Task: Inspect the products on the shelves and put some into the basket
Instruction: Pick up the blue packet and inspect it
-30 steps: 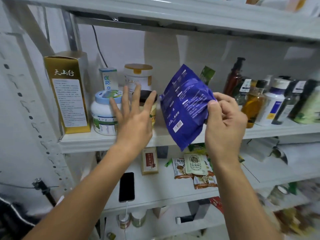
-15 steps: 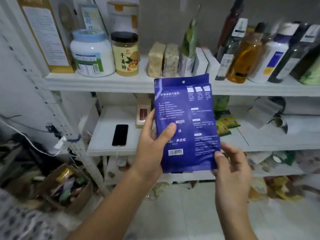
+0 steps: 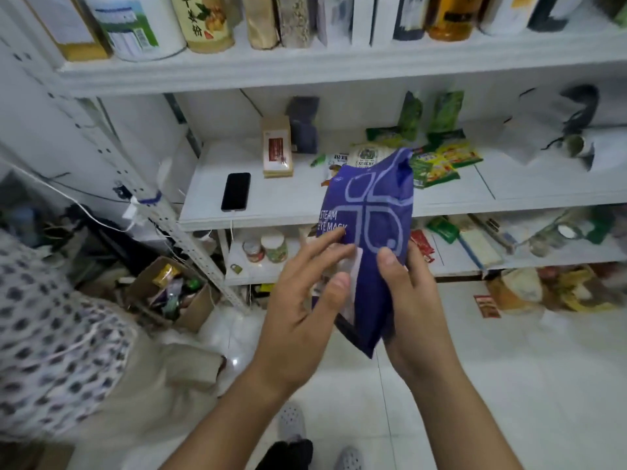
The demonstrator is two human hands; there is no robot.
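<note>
Blue eye-mask pouch (image 3: 368,232) upright, right hand (image 3: 412,300) clasped around it, left hand (image 3: 305,303) fingers straight, seemingly touching its left edge.

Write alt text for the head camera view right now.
Two bare hands hold a blue steam eye mask pouch before white shelves: the right hand grips it, the left hand touches it with straight fingers. A black phone lies on the middle shelf.
</note>
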